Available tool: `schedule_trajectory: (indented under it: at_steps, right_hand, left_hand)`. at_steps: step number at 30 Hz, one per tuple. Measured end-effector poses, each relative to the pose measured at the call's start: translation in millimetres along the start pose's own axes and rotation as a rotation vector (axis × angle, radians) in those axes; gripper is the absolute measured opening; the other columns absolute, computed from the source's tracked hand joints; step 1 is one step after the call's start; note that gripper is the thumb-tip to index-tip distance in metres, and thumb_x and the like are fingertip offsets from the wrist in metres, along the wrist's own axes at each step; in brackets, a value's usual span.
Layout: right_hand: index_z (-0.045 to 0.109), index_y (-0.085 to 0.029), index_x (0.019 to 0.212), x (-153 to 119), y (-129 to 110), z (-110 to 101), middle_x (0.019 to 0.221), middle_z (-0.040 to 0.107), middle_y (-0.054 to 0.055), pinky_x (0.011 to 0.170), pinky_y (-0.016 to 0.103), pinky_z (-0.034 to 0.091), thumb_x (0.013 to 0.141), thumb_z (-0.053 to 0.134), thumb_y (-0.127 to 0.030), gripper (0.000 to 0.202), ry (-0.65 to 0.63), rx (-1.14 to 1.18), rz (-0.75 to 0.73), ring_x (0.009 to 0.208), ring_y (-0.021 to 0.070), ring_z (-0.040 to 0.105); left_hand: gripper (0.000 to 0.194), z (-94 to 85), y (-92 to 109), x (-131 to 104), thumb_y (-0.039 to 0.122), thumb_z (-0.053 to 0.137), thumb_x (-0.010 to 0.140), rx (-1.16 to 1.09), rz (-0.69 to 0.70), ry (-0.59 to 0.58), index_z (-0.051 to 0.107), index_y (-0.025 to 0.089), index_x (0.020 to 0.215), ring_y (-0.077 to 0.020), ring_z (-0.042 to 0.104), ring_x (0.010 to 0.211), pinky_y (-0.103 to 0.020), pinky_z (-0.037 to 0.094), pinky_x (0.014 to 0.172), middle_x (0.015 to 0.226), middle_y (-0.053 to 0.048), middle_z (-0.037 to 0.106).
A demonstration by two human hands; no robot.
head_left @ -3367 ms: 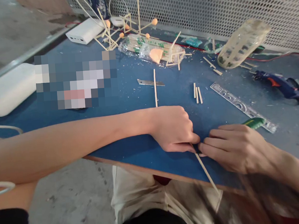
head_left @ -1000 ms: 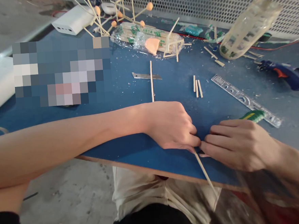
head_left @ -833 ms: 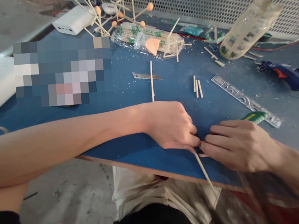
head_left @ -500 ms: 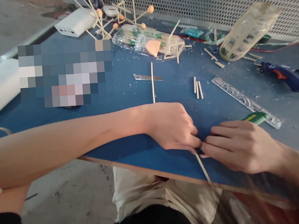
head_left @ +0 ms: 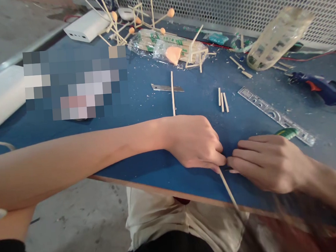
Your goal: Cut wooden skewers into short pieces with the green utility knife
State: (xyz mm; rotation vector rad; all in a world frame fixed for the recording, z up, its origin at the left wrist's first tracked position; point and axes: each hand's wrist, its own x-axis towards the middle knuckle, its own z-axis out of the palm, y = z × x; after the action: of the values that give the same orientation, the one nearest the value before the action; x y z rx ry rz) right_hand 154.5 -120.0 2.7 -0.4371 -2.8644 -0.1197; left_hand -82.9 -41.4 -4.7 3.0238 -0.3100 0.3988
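Note:
My left hand [head_left: 196,139] is closed low over the near side of the blue table, its fingers pinching a thin bamboo stick [head_left: 226,187] that slants down past the table's edge. Almost touching it is my right hand [head_left: 270,161], curled around a green utility knife [head_left: 287,133]; only part of the handle shows behind the knuckles, and the fingers mostly cover its front end. Another stick [head_left: 173,95] lies across a loose snap-off blade [head_left: 159,87] and runs under my left wrist. Short cut sticks [head_left: 222,101] lie beyond my hands.
A clear ruler [head_left: 270,109] and a blue glue gun [head_left: 320,88] lie to the right. At the back are a plastic bottle [head_left: 279,39], a packet of chopsticks [head_left: 150,42], stick frames with orange balls [head_left: 171,13] and a white power bank [head_left: 86,26]. A perforated metal panel [head_left: 219,3] stands behind.
My right hand has shifted very slightly, and less of the green handle shows behind it. The left hand keeps its pinch on the stick. The whole view has moved a little.

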Motion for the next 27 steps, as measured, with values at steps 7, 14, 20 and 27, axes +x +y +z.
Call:
schedule_trajectory:
  at_steps: [7,14,20,27]
  right_hand:
    - [0.064,-0.018,0.086,2.5,-2.1,-2.0,0.073,0.066,0.001,0.065,0.037,0.039,0.096,0.058,-0.018,0.012,-0.016,-0.008,-0.018,0.069,0.0179,0.057]
    - [0.064,-0.018,0.088,1.3,-2.9,-3.7,0.075,0.067,0.001,0.064,0.037,0.037,0.096,0.058,-0.017,0.011,-0.031,-0.008,-0.007,0.068,0.0176,0.055]
    - [0.062,-0.021,0.086,-0.1,-2.4,-2.2,0.069,0.059,-0.003,0.060,0.038,0.034,0.098,0.054,-0.021,0.015,-0.072,-0.034,0.010,0.065,0.0184,0.052]
    - [0.062,-0.020,0.088,-0.6,-2.1,-1.5,0.071,0.061,-0.002,0.060,0.038,0.034,0.098,0.056,-0.021,0.011,-0.065,-0.016,0.020,0.067,0.0188,0.053]
  left_hand:
    - [0.031,-1.9,1.3,0.7,0.041,0.050,0.103,-0.024,-0.035,-0.030,0.071,0.028,0.084,-0.0156,0.065,0.071,-0.036,0.037,0.056,0.082,0.000,0.075]
    - [0.035,-0.7,0.6,0.8,0.041,0.043,0.105,-0.036,-0.040,-0.065,0.071,0.027,0.088,-0.0161,0.066,0.073,-0.037,0.036,0.056,0.084,-0.001,0.074]
    - [0.037,-0.1,-0.4,0.8,0.041,0.042,0.106,-0.045,-0.033,-0.062,0.070,0.026,0.087,-0.0155,0.065,0.071,-0.038,0.035,0.056,0.085,0.000,0.074]
    - [0.035,0.5,0.5,-1.2,0.041,0.043,0.105,-0.029,-0.029,-0.038,0.069,0.026,0.087,-0.0159,0.064,0.071,-0.038,0.034,0.056,0.083,0.000,0.073]
